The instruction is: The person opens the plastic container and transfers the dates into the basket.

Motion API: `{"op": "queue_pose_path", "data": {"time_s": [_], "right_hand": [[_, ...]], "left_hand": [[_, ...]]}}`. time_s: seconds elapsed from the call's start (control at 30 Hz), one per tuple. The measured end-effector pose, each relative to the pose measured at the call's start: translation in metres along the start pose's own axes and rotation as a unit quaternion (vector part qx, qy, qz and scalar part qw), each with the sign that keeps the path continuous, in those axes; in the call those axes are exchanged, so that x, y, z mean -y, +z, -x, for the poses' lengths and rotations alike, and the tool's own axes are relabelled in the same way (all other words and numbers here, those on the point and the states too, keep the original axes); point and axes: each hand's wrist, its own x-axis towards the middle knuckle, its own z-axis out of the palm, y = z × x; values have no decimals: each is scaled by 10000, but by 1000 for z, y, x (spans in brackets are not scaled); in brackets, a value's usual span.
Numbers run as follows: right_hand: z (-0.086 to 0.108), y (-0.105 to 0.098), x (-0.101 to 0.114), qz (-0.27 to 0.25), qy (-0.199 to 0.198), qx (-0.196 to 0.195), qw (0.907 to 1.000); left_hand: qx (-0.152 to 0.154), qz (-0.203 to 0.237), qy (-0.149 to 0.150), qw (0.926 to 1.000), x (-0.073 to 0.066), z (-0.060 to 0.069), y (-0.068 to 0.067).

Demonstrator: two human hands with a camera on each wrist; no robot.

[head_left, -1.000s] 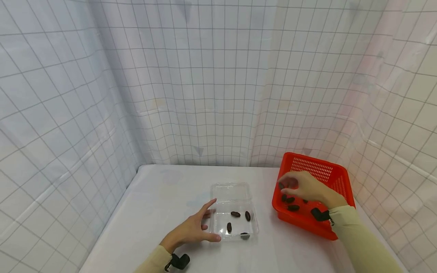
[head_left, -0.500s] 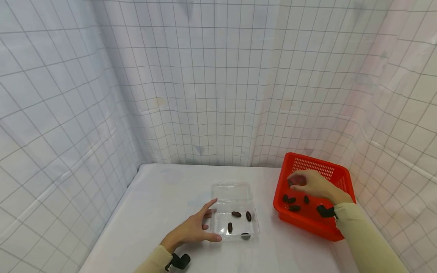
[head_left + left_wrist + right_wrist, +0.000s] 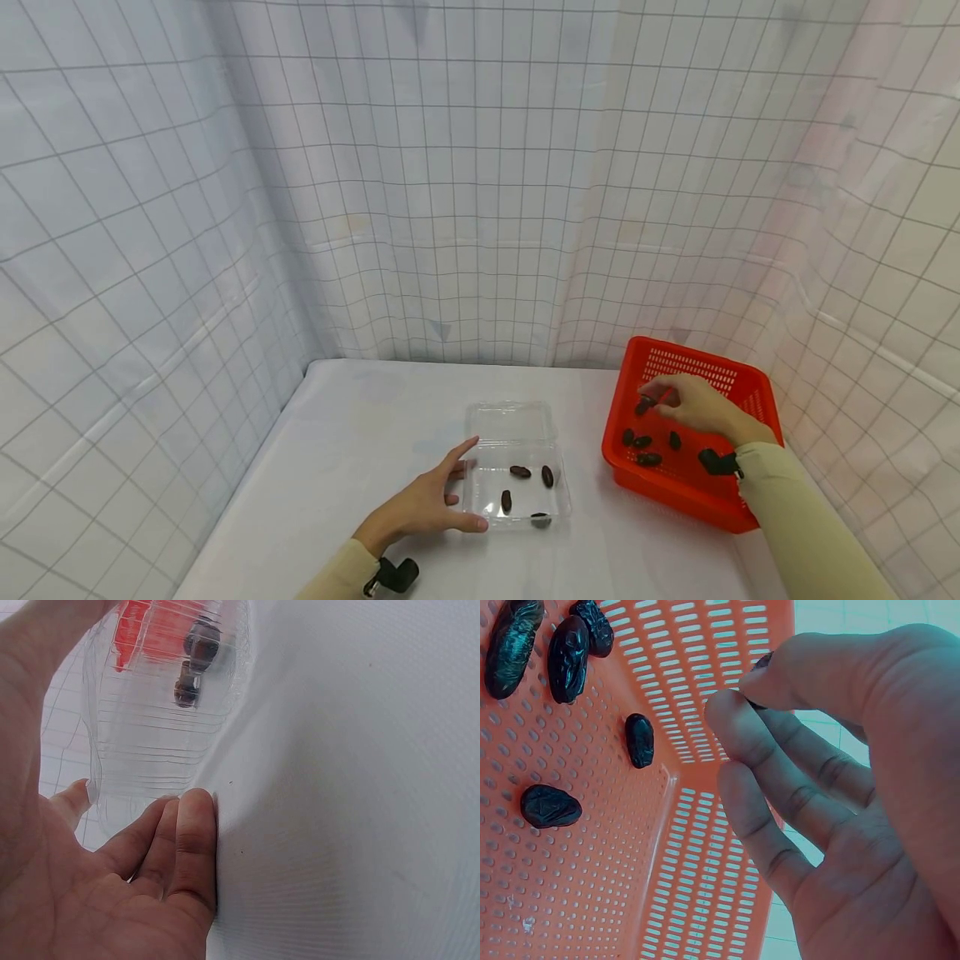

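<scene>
My left hand [image 3: 431, 502] stands at the left side of a clear plastic clamshell box [image 3: 491, 458], thumb and fingers spread along it. In the left wrist view, fingertips [image 3: 196, 802] touch the box's ribbed wall near the tabletop. Several dark brown dates [image 3: 520, 472] lie apart inside the box, whose lid [image 3: 510, 421] is folded back. Over the red basket [image 3: 626, 375], my right hand [image 3: 693, 407] pinches a date [image 3: 762, 661] between thumb and fingers; most of it is hidden. Several more dates [image 3: 551, 806] lie on the basket floor below.
A white-covered table [image 3: 360, 433] carries both containers, with the basket standing to the right of the box. White gridded sheets [image 3: 450, 208] enclose the back and both sides. A small black camera [image 3: 401, 575] is strapped on each wrist.
My right hand has shifted slightly to the right within the basket, uncovering a date on the basket floor. The left hand and box stay in place.
</scene>
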Motion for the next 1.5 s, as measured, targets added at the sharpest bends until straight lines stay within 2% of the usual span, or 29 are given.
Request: {"op": "queue_pose_path", "data": {"time_s": [0.3,0.53,0.77,1.1,1.23,1.5], "right_hand": [[1,3,2,-28,-13,15,10000],[3,2,16,-44,-157,-137,9998],[2,12,32,-58,-219,-284,9993],[2,24,75,75,-912,-523,9944],[-3,32,95,186,-1180,-409,9920],[-12,52,134,258,-1692,230,9850]], "left_hand": [[-17,-87,-11,10000,-1,0,1],[-16,-80,-50,10000,-3,1,1],[14,-230,-7,9997,-5,0,-1],[-17,-668,198,9976,-11,-1,-3],[-138,-638,336,9973,-13,-4,0],[-408,-820,639,9937,-14,-13,11]]}}
